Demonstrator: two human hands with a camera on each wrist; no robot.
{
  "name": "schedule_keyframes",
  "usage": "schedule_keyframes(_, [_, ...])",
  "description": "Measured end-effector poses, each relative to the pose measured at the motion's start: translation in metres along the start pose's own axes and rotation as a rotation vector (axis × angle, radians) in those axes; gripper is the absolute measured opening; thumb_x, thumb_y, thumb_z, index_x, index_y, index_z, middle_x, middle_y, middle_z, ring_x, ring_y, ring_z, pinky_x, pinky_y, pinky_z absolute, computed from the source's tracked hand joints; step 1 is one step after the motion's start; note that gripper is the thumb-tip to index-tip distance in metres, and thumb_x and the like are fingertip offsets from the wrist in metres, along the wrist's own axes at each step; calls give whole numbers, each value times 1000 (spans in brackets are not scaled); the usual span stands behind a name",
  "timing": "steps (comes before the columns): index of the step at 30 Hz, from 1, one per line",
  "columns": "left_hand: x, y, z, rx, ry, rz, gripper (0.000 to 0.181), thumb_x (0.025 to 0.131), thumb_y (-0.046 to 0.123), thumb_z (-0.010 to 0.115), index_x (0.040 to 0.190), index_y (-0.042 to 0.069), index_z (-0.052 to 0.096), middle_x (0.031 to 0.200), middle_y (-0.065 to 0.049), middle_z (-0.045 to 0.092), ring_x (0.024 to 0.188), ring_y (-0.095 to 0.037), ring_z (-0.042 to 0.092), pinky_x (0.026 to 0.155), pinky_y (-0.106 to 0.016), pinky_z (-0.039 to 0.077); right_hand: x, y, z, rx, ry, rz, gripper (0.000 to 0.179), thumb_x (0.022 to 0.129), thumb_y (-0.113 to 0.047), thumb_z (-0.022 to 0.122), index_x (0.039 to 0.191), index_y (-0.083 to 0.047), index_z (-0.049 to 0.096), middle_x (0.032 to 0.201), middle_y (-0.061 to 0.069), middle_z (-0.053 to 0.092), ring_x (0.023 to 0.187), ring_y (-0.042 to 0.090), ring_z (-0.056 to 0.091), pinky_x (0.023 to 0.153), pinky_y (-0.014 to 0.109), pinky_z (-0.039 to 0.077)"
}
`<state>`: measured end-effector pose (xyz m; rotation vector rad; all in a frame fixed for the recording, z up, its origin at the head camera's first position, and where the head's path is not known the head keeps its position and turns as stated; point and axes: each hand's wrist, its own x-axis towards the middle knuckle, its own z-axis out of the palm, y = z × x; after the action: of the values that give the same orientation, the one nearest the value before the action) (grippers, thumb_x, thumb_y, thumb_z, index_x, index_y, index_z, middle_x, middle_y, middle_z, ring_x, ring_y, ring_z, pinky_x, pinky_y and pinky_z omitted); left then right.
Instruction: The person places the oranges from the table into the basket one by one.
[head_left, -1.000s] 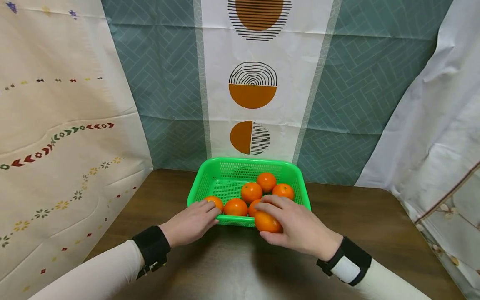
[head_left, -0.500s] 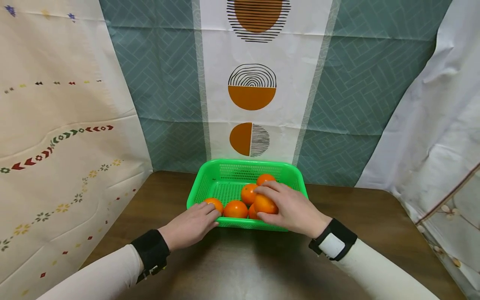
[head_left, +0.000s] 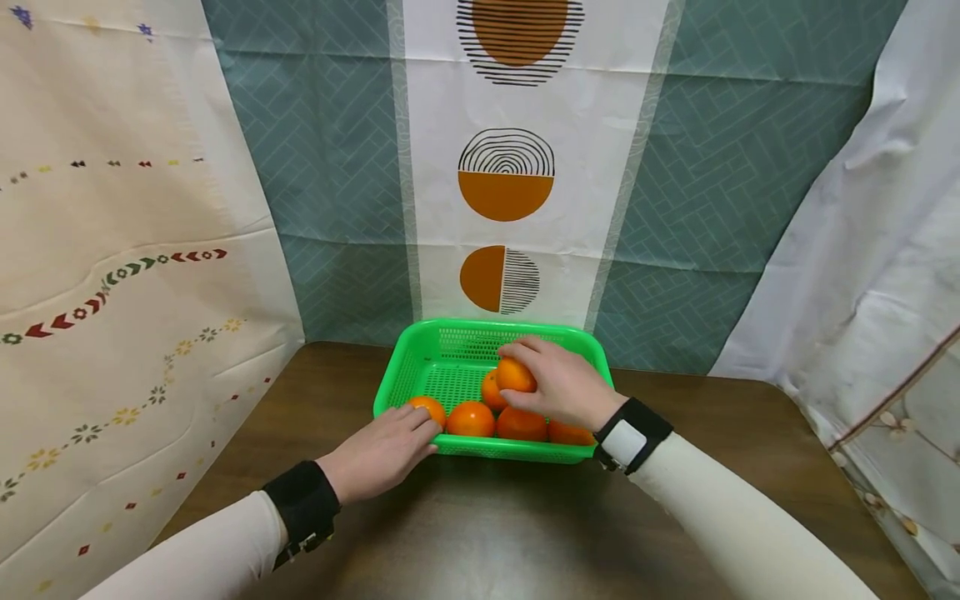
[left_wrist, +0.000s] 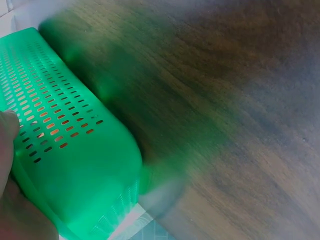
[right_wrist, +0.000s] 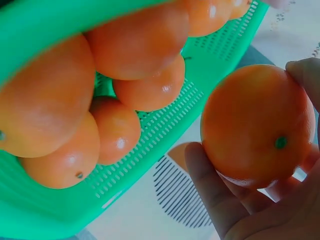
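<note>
My right hand (head_left: 564, 385) holds an orange (head_left: 515, 375) above the right part of a green plastic basket (head_left: 495, 448). In the right wrist view, fingers and thumb curve round this orange (right_wrist: 257, 125), with its green stem mark showing. Several more oranges (head_left: 470, 419) lie inside the basket, mostly along its front wall; my right hand hides part of the rest. At the basket's front left corner, my left hand (head_left: 381, 454) grips the rim beside another orange (head_left: 427, 408). The left wrist view has the thumb (left_wrist: 7, 132) against the perforated basket wall (left_wrist: 75, 165).
The basket stands on a dark brown wooden table (head_left: 465, 525), near its back edge. Behind it hangs a teal and white patterned cloth (head_left: 322, 167). A cream embroidered cloth (head_left: 135, 333) is on the left, and a white cloth (head_left: 855, 267) on the right.
My right hand has carried the orange from the basket's front rim up and back over the inside. Oranges at the front right now show. My left hand stays at the rim.
</note>
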<state>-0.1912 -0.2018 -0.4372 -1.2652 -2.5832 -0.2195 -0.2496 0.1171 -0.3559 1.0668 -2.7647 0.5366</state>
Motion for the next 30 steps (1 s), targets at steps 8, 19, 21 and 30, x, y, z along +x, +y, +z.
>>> schedule_keyframes(8, [-12,2,4,50,63,-54,44,103,25,81,141,7,67,127,-5,63,118,-27,60,107,-46,52,22,-3,11,6,-52,57,58,101,-40,79,150,-12,66,145,9,63,112,27,66,88,41,59])
schedule_keyframes(19, [-38,9,7,117,173,-130,56,91,7,91,143,7,70,127,-6,69,118,-28,64,108,-49,54,38,-12,19,20,-93,64,58,102,-40,77,151,-13,66,147,8,62,115,26,66,89,40,59])
schedule_keyframes(21, [-39,10,7,119,181,-134,56,89,5,92,142,7,71,126,-6,70,116,-27,65,106,-48,55,41,-13,20,20,-95,60,58,102,-40,77,152,-12,65,148,9,62,116,27,66,90,40,59])
schedule_keyframes(30, [-34,9,6,122,196,-130,51,91,4,90,140,9,73,125,-4,70,114,-27,66,106,-47,55,63,-13,34,-12,-132,69,57,102,-40,79,152,-16,65,148,12,58,109,28,67,88,39,59])
